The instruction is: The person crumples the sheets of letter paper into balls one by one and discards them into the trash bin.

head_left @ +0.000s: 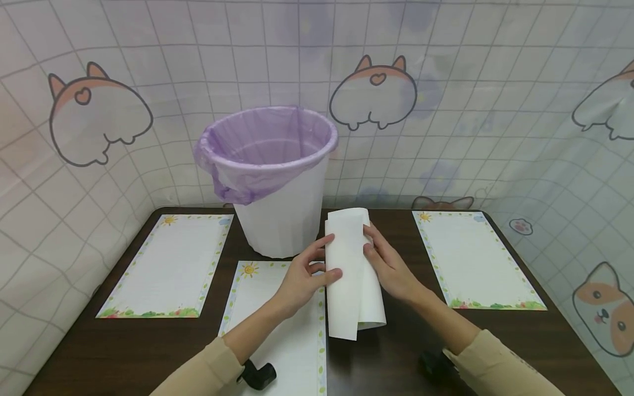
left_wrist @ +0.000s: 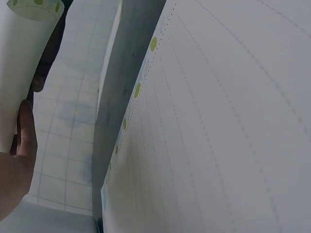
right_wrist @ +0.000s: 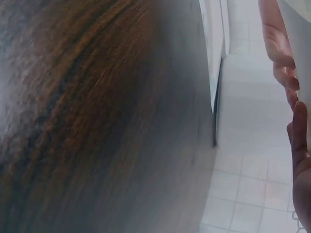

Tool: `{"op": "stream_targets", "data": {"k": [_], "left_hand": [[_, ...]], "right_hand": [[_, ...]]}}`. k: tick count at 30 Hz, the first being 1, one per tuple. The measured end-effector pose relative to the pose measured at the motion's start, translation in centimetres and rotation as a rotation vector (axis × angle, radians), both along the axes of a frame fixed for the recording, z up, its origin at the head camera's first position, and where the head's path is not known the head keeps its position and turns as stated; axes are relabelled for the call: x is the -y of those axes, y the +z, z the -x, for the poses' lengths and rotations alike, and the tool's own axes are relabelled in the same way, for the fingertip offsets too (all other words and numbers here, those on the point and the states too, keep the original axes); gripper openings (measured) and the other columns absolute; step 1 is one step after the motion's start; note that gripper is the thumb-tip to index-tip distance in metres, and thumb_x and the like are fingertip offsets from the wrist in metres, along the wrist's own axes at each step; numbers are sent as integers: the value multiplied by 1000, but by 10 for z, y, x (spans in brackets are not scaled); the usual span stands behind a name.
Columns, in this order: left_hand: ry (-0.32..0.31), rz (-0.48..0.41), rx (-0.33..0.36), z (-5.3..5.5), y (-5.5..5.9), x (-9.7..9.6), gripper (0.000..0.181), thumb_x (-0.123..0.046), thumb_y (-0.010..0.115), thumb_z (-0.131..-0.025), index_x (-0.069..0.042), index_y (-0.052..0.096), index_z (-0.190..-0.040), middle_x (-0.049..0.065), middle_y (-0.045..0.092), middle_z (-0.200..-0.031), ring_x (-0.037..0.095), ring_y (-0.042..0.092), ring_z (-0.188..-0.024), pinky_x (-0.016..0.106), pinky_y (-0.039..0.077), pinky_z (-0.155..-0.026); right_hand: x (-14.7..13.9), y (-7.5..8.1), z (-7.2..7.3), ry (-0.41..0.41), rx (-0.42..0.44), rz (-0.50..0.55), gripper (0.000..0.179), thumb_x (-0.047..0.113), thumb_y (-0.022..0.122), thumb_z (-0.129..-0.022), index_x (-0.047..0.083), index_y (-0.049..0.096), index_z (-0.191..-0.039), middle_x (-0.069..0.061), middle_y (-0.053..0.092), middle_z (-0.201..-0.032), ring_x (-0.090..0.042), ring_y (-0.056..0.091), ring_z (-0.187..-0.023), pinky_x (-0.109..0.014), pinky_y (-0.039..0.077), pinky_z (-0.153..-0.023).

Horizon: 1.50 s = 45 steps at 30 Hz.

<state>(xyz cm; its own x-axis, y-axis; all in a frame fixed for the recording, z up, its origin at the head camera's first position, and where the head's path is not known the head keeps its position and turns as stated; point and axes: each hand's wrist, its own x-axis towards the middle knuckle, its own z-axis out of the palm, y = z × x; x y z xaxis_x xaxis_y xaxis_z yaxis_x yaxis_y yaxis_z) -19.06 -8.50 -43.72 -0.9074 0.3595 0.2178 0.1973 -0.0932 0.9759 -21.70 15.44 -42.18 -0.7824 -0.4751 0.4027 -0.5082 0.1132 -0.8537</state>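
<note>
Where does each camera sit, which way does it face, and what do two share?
Head: worn on the head, facing forward and down at the bin, curled paper, left hand and right hand.
Left wrist: on that wrist, looking sideways across the lined sheet; hands at the left edge.
Right wrist: on that wrist, looking sideways across the tabletop; hands at the right edge.
Both wrist views share the curled paper.
</note>
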Motion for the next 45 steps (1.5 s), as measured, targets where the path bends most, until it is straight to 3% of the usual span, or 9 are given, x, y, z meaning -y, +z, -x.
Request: {"op": "stream_targets", "data": {"k": [3, 7, 13, 17, 21, 28, 38, 45], "left_hand": [[23, 9, 12, 0, 0, -1, 73, -8, 77, -93, -21, 43, -157, 16, 55, -133, 25, 67, -104, 28, 57, -82], [41, 18, 40, 0, -2, 0, 73, -8, 77, -93, -22, 44, -156, 16, 54, -133, 24, 67, -103, 29, 57, -81], [48, 31, 63, 1, -2, 3, 73, -10, 79, -92, -21, 44, -156, 16, 55, -132, 24, 67, -105, 30, 57, -82], [58, 52, 67, 2, -2, 5, 74, -11, 80, -92, -20, 44, -156, 16, 56, -131, 25, 67, -106, 30, 56, -82], [69, 69, 64, 2, -2, 7, 74, -12, 80, -92, -20, 44, -156, 16, 56, -130, 25, 67, -107, 30, 56, -83], [68, 53, 78, 3, -3, 4, 76, -9, 82, -90, -17, 45, -156, 16, 57, -126, 25, 69, -102, 32, 58, -78], [87, -8, 114, 2, -2, 1, 74, -2, 82, -87, -14, 50, -153, 19, 55, -131, 29, 69, -107, 39, 61, -79], [126, 36, 91, 1, -4, -1, 71, -5, 83, -87, -15, 53, -151, 16, 55, -130, 27, 70, -103, 37, 61, -75]], "right_hand": [[-2, -1, -1, 19, -9, -8, 51, 8, 44, -110, 4, 28, -159, -10, 1, -171, -44, 50, -129, -37, 59, -83], [-9, -4, 0, 70, 30, 11, 64, 7, 58, -105, 10, 27, -161, -6, -2, -171, -51, 46, -132, -41, 60, -83], [-23, -3, 5, 248, 105, -3, 113, -3, 85, -82, 21, 12, -166, 4, -11, -171, -48, 42, -138, -49, 57, -89], [-30, -2, 7, 319, 103, -53, 131, -4, 93, -70, 22, 8, -167, 5, -18, -170, -47, 33, -145, -47, 55, -95], [-32, -1, 6, 353, 91, -98, 136, -2, 96, -67, 21, 6, -167, 6, -21, -169, -48, 27, -147, -45, 53, -99], [-31, -1, 5, 365, 32, -166, 134, 4, 97, -67, 19, 9, -167, 2, -22, -169, -46, 35, -144, -44, 53, -99], [-21, -4, -3, 310, -7, -186, 133, 10, 98, -67, 18, 11, -166, -4, -9, -171, -41, 40, -142, -41, 53, -99], [-17, -9, -6, 240, -19, -193, 127, 16, 100, -65, 17, 21, -165, -7, 2, -171, -36, 46, -135, -41, 53, -98]]}}
